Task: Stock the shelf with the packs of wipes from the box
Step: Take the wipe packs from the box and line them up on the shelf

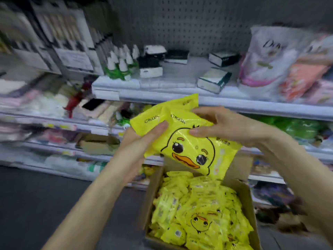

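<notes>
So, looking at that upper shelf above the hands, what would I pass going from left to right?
Tall dark cartons → white-capped bottles → stacked black-and-white boxes → white box with a dark green edge → white Dove bag → orange pack.

Cool, flat light fills the scene and it is fairly dim, with the floor (36, 195) at 8 o'clock dark grey. Small glare streaks shine on the yellow pack (191, 148) at centre, the sharpest thing here. Motion blur smears the shelves (252, 107) toward 9 and 3 o'clock, and the wide lens bows their edges.
</notes>
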Motion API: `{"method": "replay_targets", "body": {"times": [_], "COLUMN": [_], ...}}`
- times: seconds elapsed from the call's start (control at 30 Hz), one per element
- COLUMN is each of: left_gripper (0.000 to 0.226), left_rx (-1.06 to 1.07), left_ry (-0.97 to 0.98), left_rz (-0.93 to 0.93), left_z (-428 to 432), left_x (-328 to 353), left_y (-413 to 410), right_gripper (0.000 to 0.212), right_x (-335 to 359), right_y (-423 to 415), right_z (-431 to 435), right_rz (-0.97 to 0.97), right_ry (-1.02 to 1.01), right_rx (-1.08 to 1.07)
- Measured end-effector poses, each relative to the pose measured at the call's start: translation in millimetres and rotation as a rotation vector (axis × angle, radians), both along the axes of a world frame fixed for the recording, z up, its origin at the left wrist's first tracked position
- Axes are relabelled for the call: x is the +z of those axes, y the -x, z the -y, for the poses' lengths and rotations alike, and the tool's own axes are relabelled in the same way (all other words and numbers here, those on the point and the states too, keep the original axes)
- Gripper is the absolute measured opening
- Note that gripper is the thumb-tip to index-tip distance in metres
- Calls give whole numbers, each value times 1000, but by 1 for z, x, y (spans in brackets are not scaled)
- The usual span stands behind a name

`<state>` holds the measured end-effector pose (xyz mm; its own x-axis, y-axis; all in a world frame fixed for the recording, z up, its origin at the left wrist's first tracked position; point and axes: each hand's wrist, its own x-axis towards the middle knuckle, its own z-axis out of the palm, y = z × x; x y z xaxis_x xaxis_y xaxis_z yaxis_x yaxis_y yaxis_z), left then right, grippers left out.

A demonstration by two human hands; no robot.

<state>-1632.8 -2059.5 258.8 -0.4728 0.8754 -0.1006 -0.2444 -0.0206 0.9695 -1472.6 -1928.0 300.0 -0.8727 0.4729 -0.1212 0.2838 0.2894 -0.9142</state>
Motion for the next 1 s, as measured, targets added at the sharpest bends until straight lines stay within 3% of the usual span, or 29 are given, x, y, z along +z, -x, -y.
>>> {"method": "replay_targets", "body": {"times": [0.13,0.37,0.47,0.53,0.63,0.73,0.8,1.0], "left_gripper": [46,29,11,10,20,43,55,28], "left_rx": [25,216,258,283,281,261,254,161], "left_ry": [-101,-319,-404,-472,-505,-504,-488,-407], "left_rz": [-77,-98,-105,-114,-112,-55,-49,-120], "left_z": [39,101,115,117,112,98,86,46], "left_x": [61,148,180,199,225,242,249,262], "left_y": [56,161,196,209,220,232,236,238], "right_gripper": [49,75,51,48,55,47,43,28], "right_x": [75,168,194,206,222,234,239,247], "right_y": [66,174,197,204,207,205,205,205], "right_z": [37,105,126,137,143,139,133,97], "right_rz": [-8,-105,-192,-240,-347,-428,-422,-424], "right_ry": [-259,-538,-448,-342,-155,-24,-37,-227], "right_rx": [0,-158,-241,-289,-330,-338,-352,-498]}}
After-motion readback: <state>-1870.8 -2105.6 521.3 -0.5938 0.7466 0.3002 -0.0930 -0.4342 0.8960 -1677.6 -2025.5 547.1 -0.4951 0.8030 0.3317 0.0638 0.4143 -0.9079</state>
